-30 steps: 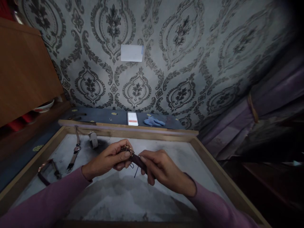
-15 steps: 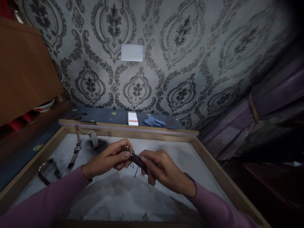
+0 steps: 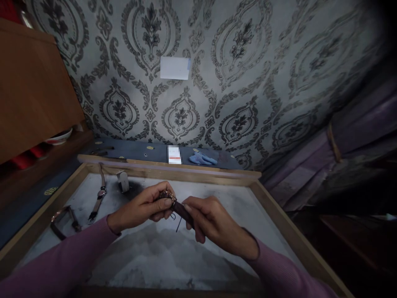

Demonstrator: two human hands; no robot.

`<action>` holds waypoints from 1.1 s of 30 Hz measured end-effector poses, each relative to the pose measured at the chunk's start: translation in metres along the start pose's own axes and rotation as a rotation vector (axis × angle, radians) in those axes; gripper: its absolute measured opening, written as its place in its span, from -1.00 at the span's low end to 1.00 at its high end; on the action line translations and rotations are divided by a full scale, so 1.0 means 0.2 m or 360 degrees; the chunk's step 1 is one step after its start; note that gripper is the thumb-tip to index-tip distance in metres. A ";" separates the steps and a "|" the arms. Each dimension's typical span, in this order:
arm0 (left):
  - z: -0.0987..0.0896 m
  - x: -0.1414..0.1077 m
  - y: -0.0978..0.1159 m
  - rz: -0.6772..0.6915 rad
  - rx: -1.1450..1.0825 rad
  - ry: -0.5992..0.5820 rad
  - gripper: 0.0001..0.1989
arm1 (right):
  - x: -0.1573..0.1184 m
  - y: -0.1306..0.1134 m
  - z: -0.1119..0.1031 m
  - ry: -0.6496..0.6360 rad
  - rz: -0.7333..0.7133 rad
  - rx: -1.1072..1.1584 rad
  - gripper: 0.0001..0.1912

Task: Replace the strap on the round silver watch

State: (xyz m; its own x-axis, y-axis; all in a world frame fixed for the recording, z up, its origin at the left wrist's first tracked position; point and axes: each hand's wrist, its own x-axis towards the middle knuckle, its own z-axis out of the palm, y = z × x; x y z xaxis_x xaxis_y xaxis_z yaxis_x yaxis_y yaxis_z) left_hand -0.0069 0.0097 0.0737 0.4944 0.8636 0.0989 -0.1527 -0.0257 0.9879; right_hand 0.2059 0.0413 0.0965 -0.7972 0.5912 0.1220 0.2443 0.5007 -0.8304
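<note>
A wristwatch (image 3: 168,195) with a gold-toned case and a dark brown strap is held up over the tray. My left hand (image 3: 148,207) is closed around its case, the thumb pressed on the edge. The strap (image 3: 183,211) runs from the case to my right hand (image 3: 214,219), whose thumb and fingers pinch it. Below the watch, a thin dark piece (image 3: 178,224) and a small dark loop (image 3: 173,216) show against the white surface; whether they join the watch I cannot tell. The fingers hide part of the case and the strap's end.
The wooden-rimmed tray (image 3: 198,169) holds a watch with a strap (image 3: 99,193), a curved dark-strapped watch (image 3: 60,223) and a pale watch stand (image 3: 123,181) at left. Behind the rim lie a phone (image 3: 174,155) and a blue cloth (image 3: 202,158). A cabinet (image 3: 37,87) stands left.
Both hands keep the same hold on the watch and strap. The view has shifted very slightly; nothing else visibly moved.
</note>
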 end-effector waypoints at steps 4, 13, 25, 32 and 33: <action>0.00 0.00 0.00 0.0003 -0.0031 0.0006 -0.78 | 0.00 0.00 0.00 0.0011 -0.0030 -0.0024 -0.60; 0.01 0.00 0.01 0.0008 -0.0012 0.0020 -0.74 | -0.01 -0.01 0.00 0.0008 -0.0008 -0.0011 -0.59; 0.01 0.00 0.00 0.0001 -0.0077 0.0016 -0.76 | -0.01 0.00 0.00 0.0001 -0.0033 -0.0017 -0.58; 0.01 0.00 0.01 0.0001 -0.0055 0.0020 -0.75 | -0.01 -0.02 0.00 0.0006 -0.0015 -0.0002 -0.58; 0.02 0.00 0.01 0.0000 -0.0057 0.0016 -0.74 | -0.01 -0.02 0.00 0.0009 -0.0014 -0.0006 -0.58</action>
State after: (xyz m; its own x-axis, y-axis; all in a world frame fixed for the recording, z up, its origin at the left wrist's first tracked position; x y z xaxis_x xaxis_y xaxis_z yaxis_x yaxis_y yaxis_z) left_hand -0.0049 0.0073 0.0762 0.4856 0.8688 0.0974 -0.1833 -0.0077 0.9830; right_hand 0.2065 0.0387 0.0991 -0.7964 0.5902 0.1322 0.2392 0.5082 -0.8273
